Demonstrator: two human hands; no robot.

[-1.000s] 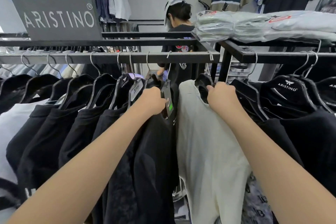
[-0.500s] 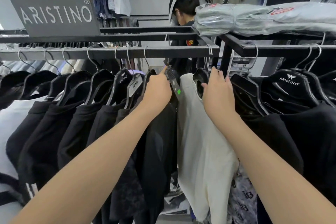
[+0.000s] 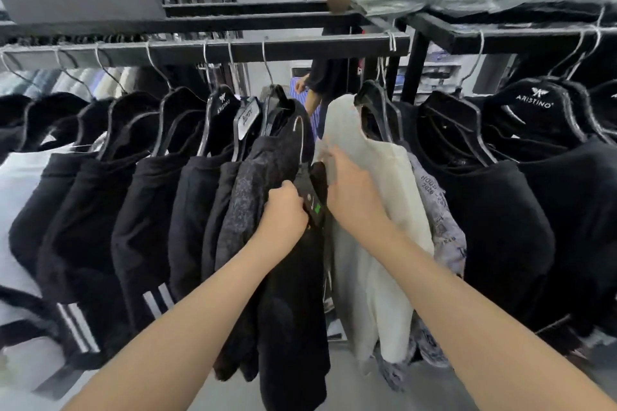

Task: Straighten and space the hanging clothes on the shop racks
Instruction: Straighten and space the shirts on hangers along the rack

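Cream shirt [image 3: 374, 243] and black shirt [image 3: 293, 294] hang side by side on the rail [image 3: 300, 43], and both hands have dropped from the hanger necks, the left hand [image 3: 283, 210] gripping the black one, the right hand [image 3: 350, 197] bunching cream cloth, seemingly to part them.

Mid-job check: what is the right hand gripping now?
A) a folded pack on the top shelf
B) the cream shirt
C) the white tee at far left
B: the right hand curls round the cream shirt at its front edge; the left hand holds a black tag.
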